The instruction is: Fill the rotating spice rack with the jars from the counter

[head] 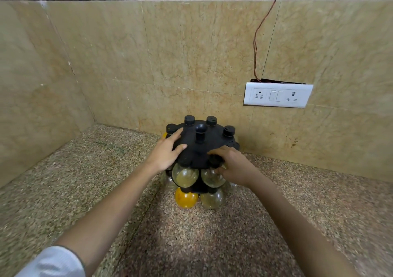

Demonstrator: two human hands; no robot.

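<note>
The black rotating spice rack [197, 149] stands on the speckled counter near the back wall, a knob [201, 128] at its top centre. Several black jar caps [189, 119] ring its top disc. Clear round jars hang in two tiers below, one upper jar [185, 177] pale, one lower jar [186, 199] filled with orange powder. My left hand [167, 152] rests flat on the left of the disc with straight fingers. My right hand [232, 166] curls its fingers around a clear jar [210, 178] at the rack's front right edge.
The granite counter [106, 191] runs into a corner, with beige marble walls behind and to the left. A white switch and socket plate [277, 95] is mounted on the back wall at the right, a thin wire [263, 21] rising from it.
</note>
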